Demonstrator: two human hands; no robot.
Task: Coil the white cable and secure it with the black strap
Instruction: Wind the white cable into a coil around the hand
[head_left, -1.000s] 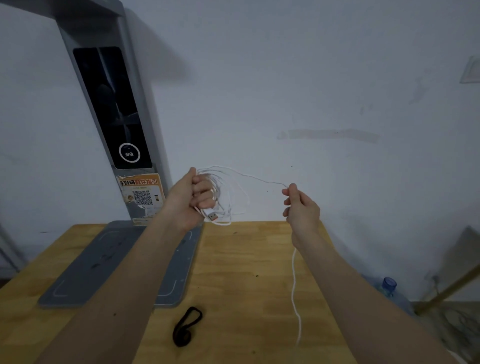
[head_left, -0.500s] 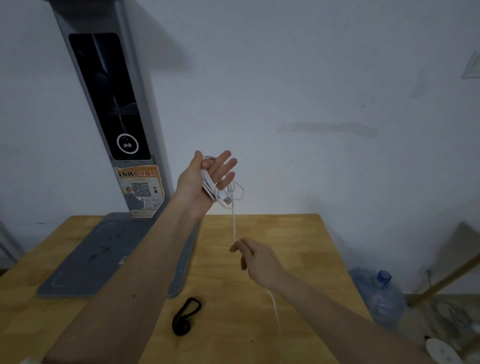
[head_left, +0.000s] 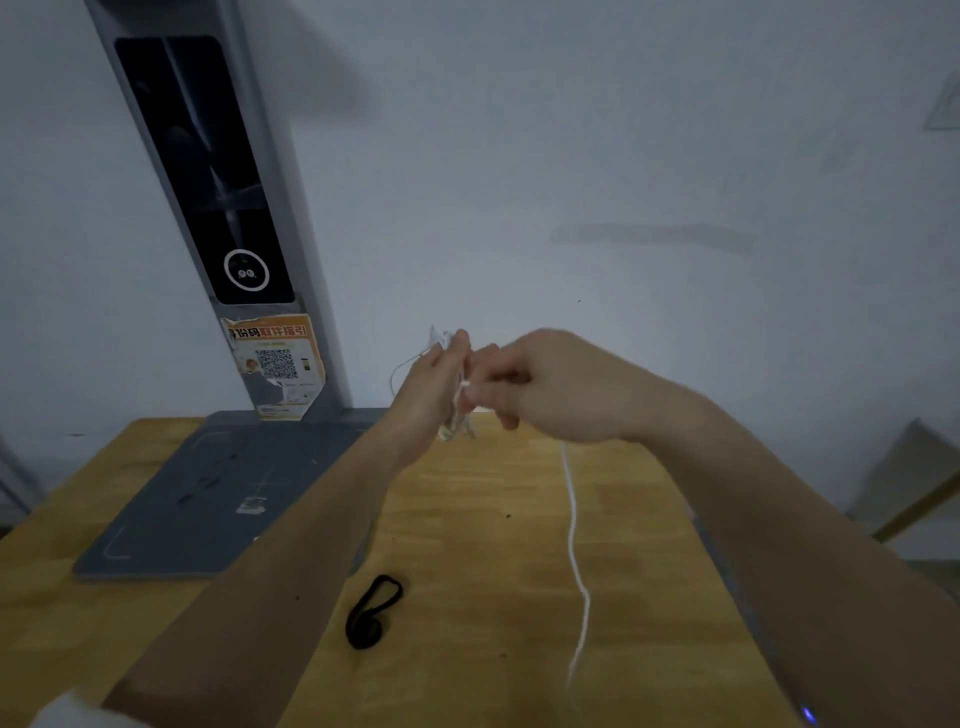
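While raised, hands (head_left: 467, 384) apparently touching, blurred cable (head_left: 574, 525)

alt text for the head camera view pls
Two bare hands meet above a wooden table: the left hand holds a coiled white cable while the right hand pinches its trailing length. A black strap lies on the table.

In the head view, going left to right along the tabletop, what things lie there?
Grey base plate → black strap → loose run of white cable. The hands are above the table, so left out.
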